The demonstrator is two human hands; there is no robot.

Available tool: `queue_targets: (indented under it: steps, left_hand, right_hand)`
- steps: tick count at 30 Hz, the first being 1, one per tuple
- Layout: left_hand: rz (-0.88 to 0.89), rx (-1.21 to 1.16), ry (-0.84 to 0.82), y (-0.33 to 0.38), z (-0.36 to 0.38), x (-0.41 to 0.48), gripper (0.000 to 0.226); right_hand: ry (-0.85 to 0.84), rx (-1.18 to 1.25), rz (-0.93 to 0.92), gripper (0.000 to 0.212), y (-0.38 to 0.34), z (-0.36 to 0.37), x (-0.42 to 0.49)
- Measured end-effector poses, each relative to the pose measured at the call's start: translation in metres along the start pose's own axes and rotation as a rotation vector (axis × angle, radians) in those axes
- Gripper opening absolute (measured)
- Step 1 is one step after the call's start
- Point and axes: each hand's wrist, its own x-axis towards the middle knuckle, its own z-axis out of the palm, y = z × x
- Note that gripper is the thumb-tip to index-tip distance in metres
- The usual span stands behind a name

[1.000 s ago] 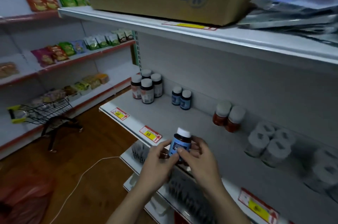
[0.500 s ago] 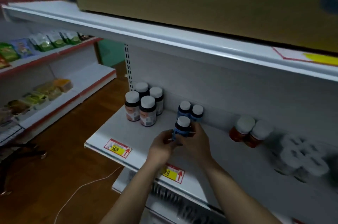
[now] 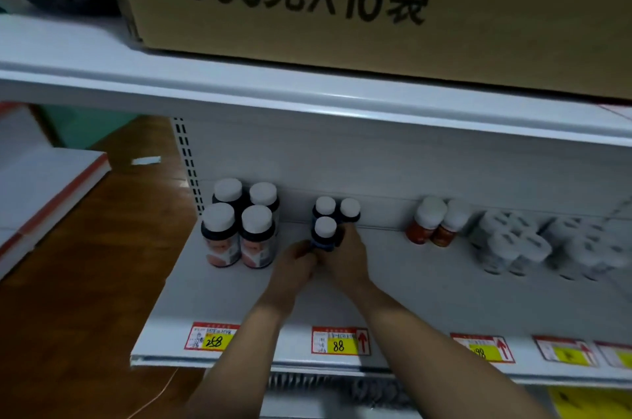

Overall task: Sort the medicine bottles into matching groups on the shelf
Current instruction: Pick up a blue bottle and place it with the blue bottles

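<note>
The cardboard box (image 3: 376, 8) on the upper shelf reads "360克X16袋". Price tags on the lower shelf edge (image 3: 280, 350) read "258" (image 3: 213, 340), "88" (image 3: 338, 345) and, blurred, "98" (image 3: 480, 353).

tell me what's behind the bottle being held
Two matching white-capped bottles, against the back panel. The held bottle and right hand cover their lower parts.

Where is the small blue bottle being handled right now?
Head view: the small blue bottle, held by the left hand and right hand, is just in front of the two matching blue bottles, right of the four dark bottles.
</note>
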Motion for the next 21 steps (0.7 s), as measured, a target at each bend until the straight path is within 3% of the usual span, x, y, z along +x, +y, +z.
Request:
queue_targets:
  steps: [6,10,17,21]
  left_hand:
    - [-0.027,-0.034,-0.023,-0.008,-0.004,0.005,0.032]
    - [-0.042,-0.095,0.072,-0.010,-0.006,-0.002,0.052]
    - [0.199,0.092,0.153,0.021,0.035,-0.054,0.034]
    - [0.318,0.097,0.019,0.048,0.113,-0.095,0.032]
  right_hand:
    - [0.020,-0.004,0.001,0.033,0.001,0.002,-0.003]
    - [0.034,0.059,0.006,0.045,0.000,-0.011,-0.017]
    - [0.141,0.244,0.048,0.054,0.013,-0.084,-0.070]
    - [0.239,0.346,0.027,0.042,0.038,-0.167,-0.114]
